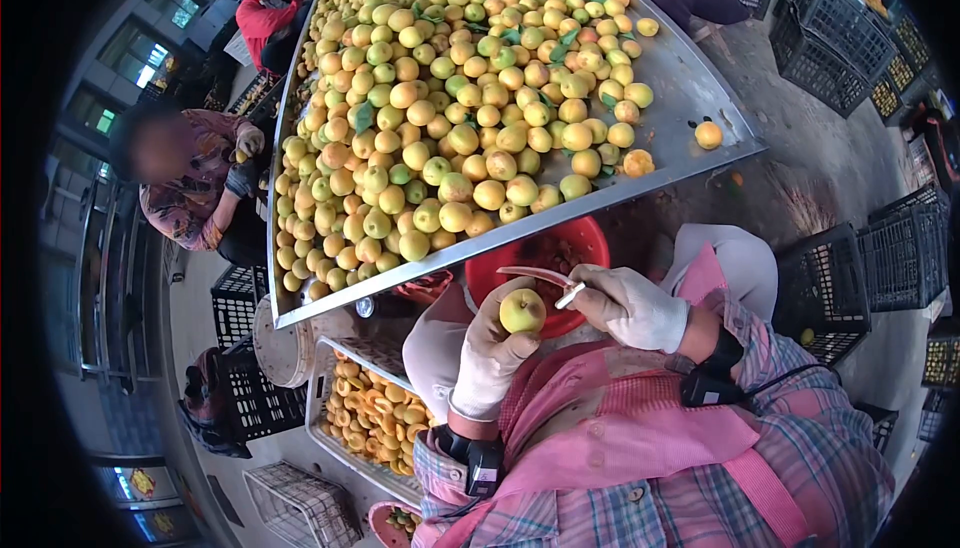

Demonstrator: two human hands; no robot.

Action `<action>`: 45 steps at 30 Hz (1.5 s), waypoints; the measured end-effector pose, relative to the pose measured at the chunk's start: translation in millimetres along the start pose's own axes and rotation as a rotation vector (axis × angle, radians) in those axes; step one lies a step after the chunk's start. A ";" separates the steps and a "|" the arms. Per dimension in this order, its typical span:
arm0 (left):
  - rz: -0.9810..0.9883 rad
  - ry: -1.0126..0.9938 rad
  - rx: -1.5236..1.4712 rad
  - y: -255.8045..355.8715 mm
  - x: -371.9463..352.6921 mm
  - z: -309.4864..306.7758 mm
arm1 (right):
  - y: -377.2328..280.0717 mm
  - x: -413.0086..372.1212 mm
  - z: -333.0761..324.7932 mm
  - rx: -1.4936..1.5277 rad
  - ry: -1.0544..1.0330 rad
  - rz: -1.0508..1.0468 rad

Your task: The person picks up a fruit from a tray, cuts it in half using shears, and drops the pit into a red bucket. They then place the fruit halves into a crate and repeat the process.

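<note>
My left hand (490, 348), in a pale glove, holds a yellow-green fruit (522, 311) between thumb and fingers. To its right, my gloved right hand (625, 308) grips a small tool (545, 276) with a thin curved blade and a white part near the fingers. The blade's tip lies just above the fruit, and whether they touch is unclear. Below both hands is a red basin (590, 240) with dark bits inside. A metal-edged table (520, 228) heaped with yellow and green fruit (455, 188) stands ahead of me.
A white crate (325, 398) of orange fruit pieces sits at the lower left, near a round lidded bucket (280, 348). Black crates (825, 293) stand at the right. A co-worker (190, 183) sits left of the table; others are farther back.
</note>
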State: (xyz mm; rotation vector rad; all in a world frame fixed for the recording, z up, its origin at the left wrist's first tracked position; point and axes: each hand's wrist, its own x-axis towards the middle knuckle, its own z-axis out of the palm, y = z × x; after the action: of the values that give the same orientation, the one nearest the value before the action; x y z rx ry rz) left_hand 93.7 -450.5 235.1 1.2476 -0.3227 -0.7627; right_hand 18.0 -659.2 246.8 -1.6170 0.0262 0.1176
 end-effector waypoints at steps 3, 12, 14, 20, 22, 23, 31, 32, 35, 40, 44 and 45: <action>-0.025 -0.074 -0.023 4.8 -1.4 7.1 | -5.3 0.3 -1.9 -0.120 0.038 -0.221; 0.012 -0.062 0.065 8.6 0.0 7.1 | -16.8 -3.5 -10.6 -0.421 0.023 -0.333; -0.017 -0.087 0.029 14.8 -1.8 4.9 | -13.6 -7.8 -17.6 -0.467 0.030 -0.341; -0.036 -0.128 -0.033 14.1 -3.3 -2.4 | -16.9 -18.4 -27.8 -0.647 -0.081 -0.206; -0.041 -0.129 -0.039 16.5 -4.1 -1.1 | -17.7 -20.0 -27.9 -0.652 -0.072 -0.206; -0.049 -0.129 -0.032 18.6 -4.6 -0.1 | -18.3 -20.7 -27.5 -0.659 -0.066 -0.208; -0.125 -0.224 0.031 18.8 -7.4 -9.9 | -44.2 -29.0 -33.0 -0.859 -0.165 -0.096; -0.136 -0.231 0.031 19.5 -7.4 -8.8 | -46.2 -29.2 -34.9 -0.868 -0.229 -0.052; -0.147 -0.256 0.018 18.2 -6.5 -5.0 | -12.5 -27.3 -41.0 -0.437 -0.255 -0.174; -0.124 -0.244 0.029 14.5 -1.2 2.0 | -3.1 -26.2 -42.3 0.100 -0.446 0.278; -0.070 -0.187 -0.013 11.9 3.3 11.4 | 12.9 -30.2 -37.5 0.379 -0.481 0.385; -0.046 -0.167 -0.031 11.1 4.7 11.7 | 13.7 -31.5 -36.1 0.446 -0.465 0.346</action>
State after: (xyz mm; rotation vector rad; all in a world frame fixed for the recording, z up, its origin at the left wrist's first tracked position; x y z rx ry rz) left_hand 93.7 -460.9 248.2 1.1677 -0.4182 -0.9107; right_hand -12.4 -697.6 237.8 -1.0977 -0.0264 0.7036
